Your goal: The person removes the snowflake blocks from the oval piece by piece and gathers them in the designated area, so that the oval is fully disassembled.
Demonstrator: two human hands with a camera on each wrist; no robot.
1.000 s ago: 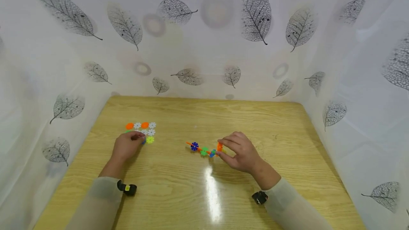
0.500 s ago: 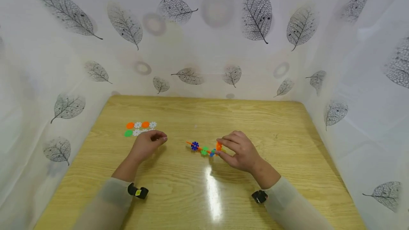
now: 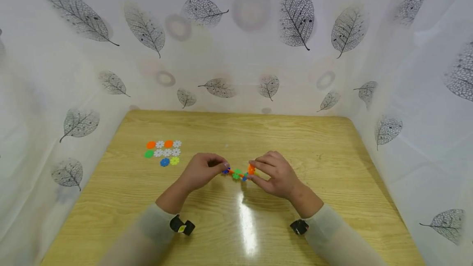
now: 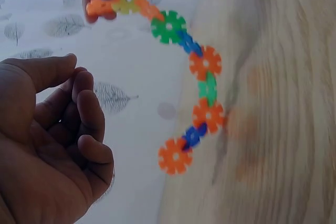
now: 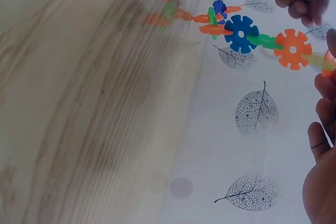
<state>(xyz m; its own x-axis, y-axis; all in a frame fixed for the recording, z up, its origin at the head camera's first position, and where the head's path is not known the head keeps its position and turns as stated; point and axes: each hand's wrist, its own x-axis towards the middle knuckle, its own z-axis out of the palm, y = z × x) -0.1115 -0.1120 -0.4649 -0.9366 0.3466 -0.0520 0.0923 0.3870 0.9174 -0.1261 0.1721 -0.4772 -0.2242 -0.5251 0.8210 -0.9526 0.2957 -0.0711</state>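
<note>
My right hand (image 3: 275, 173) pinches the near end of a chain of slotted plastic snowflake discs, at an orange disc (image 4: 100, 7). The chain (image 4: 169, 27) curves away in orange, yellow, green and blue pieces, hanging above the table in both wrist views. At its far end is an orange disc (image 4: 175, 156). My left hand (image 3: 203, 171) is close by, thumb and index fingertips together. Something small and pale shows at those fingertips, mostly hidden. In the head view the left fingertips overlap the chain's blue disc (image 3: 226, 171); the left wrist view shows them apart.
Loose discs lie in rows at the left of the wooden table (image 3: 295, 134): orange (image 3: 151, 145), white (image 3: 158, 152), green (image 3: 149, 154), blue (image 3: 164, 162) and yellow (image 3: 175, 160). A leaf-patterned white cloth (image 3: 229, 52) encloses the back and sides.
My left hand has moved right from the loose discs to beside the chain, uncovering the blue and yellow discs. My right hand has stayed nearly still, holding the chain.
</note>
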